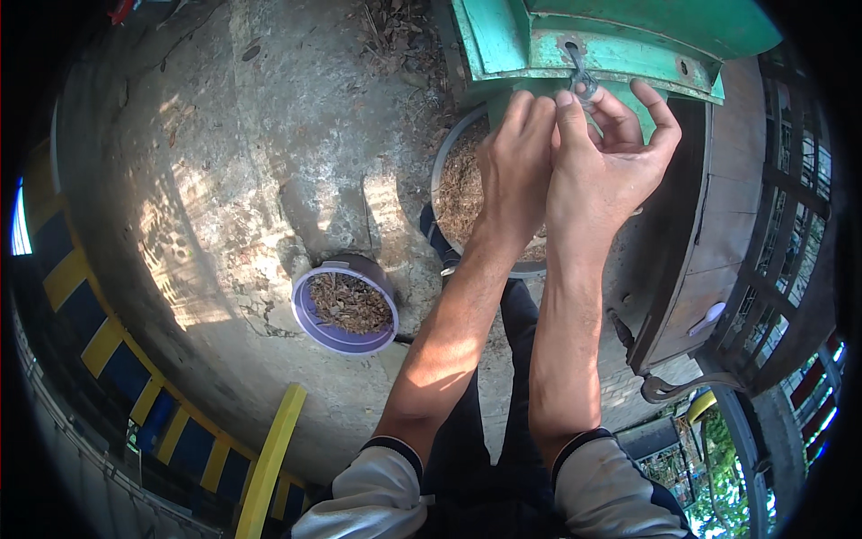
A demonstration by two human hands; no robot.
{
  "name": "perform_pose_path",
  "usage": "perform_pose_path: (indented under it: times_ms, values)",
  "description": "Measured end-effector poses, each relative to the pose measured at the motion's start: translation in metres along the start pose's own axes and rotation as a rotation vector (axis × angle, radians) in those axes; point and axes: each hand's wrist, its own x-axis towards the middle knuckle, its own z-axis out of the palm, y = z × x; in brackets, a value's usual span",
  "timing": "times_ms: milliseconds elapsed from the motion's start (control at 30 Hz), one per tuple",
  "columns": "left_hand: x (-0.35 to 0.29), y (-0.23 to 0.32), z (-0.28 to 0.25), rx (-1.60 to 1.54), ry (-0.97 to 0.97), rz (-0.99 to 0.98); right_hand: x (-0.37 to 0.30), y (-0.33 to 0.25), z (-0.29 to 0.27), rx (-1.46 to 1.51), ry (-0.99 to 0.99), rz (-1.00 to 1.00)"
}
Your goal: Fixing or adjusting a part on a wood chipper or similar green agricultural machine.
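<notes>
A dark, knotted strip (pixel 577 67), perhaps rubber or cloth, passes through a hole in the lower flange of a green metal machine (pixel 620 56) at the top. My right hand (pixel 613 157) pinches the strip's lower end between thumb and forefinger, its other fingers curled or raised. Close against it, my left hand (pixel 518 157) is closed, fingers bent, just below the flange. Whatever it grips is hidden behind its knuckles. Beneath my hands, a large round tub (pixel 437 180) of brown chopped material stands on the ground, partly covered by my forearms.
A purple basin (pixel 346 341) with brown chips sits on the concrete floor (pixel 215 225), left of my arms. Rightward stands a wooden cabinet (pixel 718 216) with a pale purple spoon-like object (pixel 708 318). A yellow post (pixel 271 458) rises at the lower left.
</notes>
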Motion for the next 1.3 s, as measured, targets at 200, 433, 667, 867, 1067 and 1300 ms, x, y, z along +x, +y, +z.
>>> perform_pose_path:
  times_ms: [200,433,667,867,1067,1300]
  values:
    - [0.002,0.005,0.004,-0.047,0.028,-0.064,-0.007,-0.007,0.001,0.166,0.102,0.131]
    - [0.006,-0.003,-0.002,0.060,0.078,0.021,-0.002,-0.005,-0.007,0.362,0.093,0.391]
    - [0.002,-0.006,0.000,0.032,0.058,0.080,0.024,-0.016,-0.012,0.021,-0.115,0.243]
    - [0.008,-0.011,-0.004,0.116,0.062,0.204,0.044,-0.016,-0.026,0.368,-0.179,0.574]
    - [0.016,-0.015,-0.013,0.175,0.016,0.269,0.062,-0.009,-0.042,0.647,-0.357,0.822]
    - [0.016,-0.018,-0.016,0.226,-0.058,0.242,0.074,-0.030,-0.052,0.278,-0.483,0.632]
